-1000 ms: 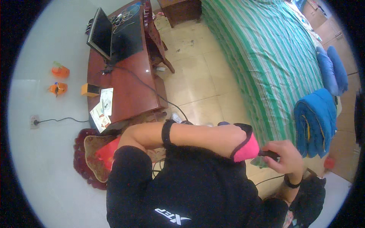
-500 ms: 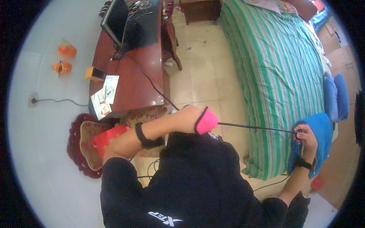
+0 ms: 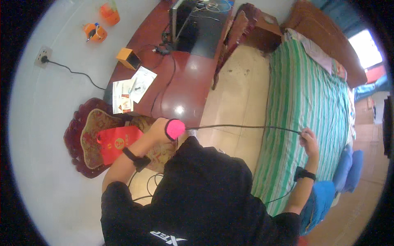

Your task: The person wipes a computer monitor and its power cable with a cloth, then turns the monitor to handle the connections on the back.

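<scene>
My left hand [image 3: 158,130] is closed around a pink cloth [image 3: 175,129] with a black edge, in front of the desk. Out of the cloth runs a black cable [image 3: 242,126], stretched across to the right with a slight upward bow. At the cable's other end, over the striped bed, my right hand [image 3: 310,142] grips it between thumb and fingers. Whether the cloth wraps fully round the cable is hidden. Another stretch of black cable [image 3: 167,82] lies across the desk and hangs over its near edge beside my left hand.
A red-brown desk [image 3: 186,88] holds a monitor [image 3: 175,20], papers [image 3: 141,82] and a yellow box [image 3: 128,58]. On a carved chair [image 3: 88,135] sits a red bag [image 3: 117,143]. The green-striped bed [image 3: 303,94] fills the right side. Loops of cable [image 3: 152,184] hang by my left side.
My left hand with the pink cloth has moved left. My right hand has gone from beside the blue cloth to above the striped bed. The desk cable has slackened, and the view has turned.
</scene>
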### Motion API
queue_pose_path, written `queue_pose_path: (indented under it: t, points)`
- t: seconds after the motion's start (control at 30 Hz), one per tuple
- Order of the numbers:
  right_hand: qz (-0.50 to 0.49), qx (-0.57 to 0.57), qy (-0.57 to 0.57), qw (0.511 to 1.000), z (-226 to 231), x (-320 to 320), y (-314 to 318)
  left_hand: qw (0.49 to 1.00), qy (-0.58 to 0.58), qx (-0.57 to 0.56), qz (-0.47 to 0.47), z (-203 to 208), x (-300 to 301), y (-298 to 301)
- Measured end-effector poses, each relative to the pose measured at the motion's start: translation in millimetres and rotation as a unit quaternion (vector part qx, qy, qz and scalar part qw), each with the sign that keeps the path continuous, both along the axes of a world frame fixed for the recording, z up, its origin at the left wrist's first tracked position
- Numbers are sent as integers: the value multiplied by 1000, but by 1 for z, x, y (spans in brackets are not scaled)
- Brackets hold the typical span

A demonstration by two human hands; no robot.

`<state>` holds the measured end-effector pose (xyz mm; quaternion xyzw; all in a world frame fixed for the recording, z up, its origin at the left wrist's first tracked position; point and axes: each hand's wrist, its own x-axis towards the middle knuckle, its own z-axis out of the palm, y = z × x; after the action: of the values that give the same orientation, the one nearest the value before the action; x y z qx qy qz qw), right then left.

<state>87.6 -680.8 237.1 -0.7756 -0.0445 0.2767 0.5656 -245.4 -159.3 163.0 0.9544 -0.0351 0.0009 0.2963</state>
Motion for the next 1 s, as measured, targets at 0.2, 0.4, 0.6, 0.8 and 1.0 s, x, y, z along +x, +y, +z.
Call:
queue_pose_path:
  t: [0.2,0.4,0.6,0.8,1.0]
  points:
    - [192,-198,-133,952,-76,57,188,991,58,41,110,38,-17,56]
    - [159,-206,-214,942,-131,60,392,978,156,3,137,21,-42,82]
    - [220,-171,-384,880,-154,48,517,966,169,-34,195,7,-39,81]
    - [217,-38,-392,893,-154,27,567,951,136,-62,270,-5,-41,69]
    - [347,-129,-355,858,-154,35,559,964,97,-16,247,23,-12,44]
